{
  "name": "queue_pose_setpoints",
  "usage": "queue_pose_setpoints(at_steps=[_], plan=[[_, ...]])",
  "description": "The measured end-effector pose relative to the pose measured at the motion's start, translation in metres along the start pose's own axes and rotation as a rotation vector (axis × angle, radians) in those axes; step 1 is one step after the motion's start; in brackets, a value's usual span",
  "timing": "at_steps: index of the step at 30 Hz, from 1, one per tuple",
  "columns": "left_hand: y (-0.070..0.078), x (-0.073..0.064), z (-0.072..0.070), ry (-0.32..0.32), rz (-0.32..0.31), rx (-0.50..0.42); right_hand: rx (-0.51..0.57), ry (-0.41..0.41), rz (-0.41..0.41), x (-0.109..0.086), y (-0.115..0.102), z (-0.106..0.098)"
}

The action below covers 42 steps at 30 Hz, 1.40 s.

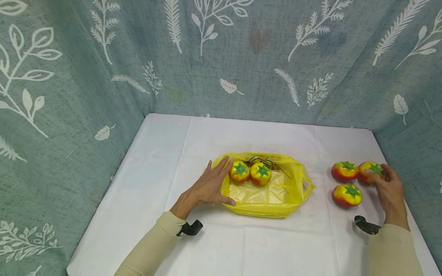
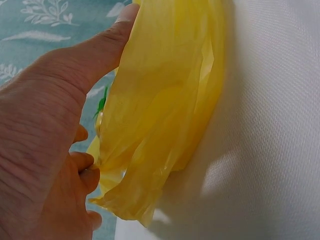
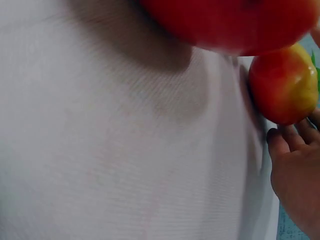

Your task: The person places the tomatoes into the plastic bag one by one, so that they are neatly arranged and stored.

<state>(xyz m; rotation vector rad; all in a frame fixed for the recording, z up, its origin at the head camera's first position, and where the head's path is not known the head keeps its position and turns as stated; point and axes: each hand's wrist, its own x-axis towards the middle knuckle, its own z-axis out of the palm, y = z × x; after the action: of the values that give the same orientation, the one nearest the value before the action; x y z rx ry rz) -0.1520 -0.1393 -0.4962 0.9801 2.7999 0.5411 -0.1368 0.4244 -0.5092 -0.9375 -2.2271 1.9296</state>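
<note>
My left hand [image 1: 210, 186] is at the left end of a yellow plastic bag [image 1: 269, 210], fingers spread along its rim. In the left wrist view, the thumb [image 2: 107, 40] reaches behind the bag's wall. Inside the open-mouthed bag sit two shiny yellow-red tomatoes with green star-shaped tops, the left tomato [image 1: 239, 171] beside the right tomato [image 1: 260, 174]. At the far right my right hand [image 1: 390, 189] holds a tomato [image 1: 368, 168] between thumb and fingers. Beside it on the table are another tomato [image 1: 345, 171] and a nearer tomato [image 1: 347, 195].
A white cloth covers the table [image 1: 276, 245]. A blue-green leaf-patterned curtain [image 1: 207, 69] hangs along the back and both sides. Each wrist carries a black camera mount, the left mount [image 1: 191, 227] and the right mount [image 1: 366, 225]. One bag handle [image 1: 308, 186] sticks out rightward.
</note>
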Motion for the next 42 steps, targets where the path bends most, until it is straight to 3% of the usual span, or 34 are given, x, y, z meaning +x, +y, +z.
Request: queue_pose_setpoints(at_steps=[13,33,42], plan=[[0.000,-0.001,0.002,-0.005,-0.007,-0.007,-0.111,-0.013,-0.018,0.001,0.005,0.000],[-0.001,0.000,0.002,-0.002,-0.005,0.003,-0.134,0.004,0.015,0.004,0.004,-0.004],[-0.001,0.000,0.002,0.010,0.009,0.005,-0.195,0.016,-0.042,-0.004,-0.009,-0.005]])
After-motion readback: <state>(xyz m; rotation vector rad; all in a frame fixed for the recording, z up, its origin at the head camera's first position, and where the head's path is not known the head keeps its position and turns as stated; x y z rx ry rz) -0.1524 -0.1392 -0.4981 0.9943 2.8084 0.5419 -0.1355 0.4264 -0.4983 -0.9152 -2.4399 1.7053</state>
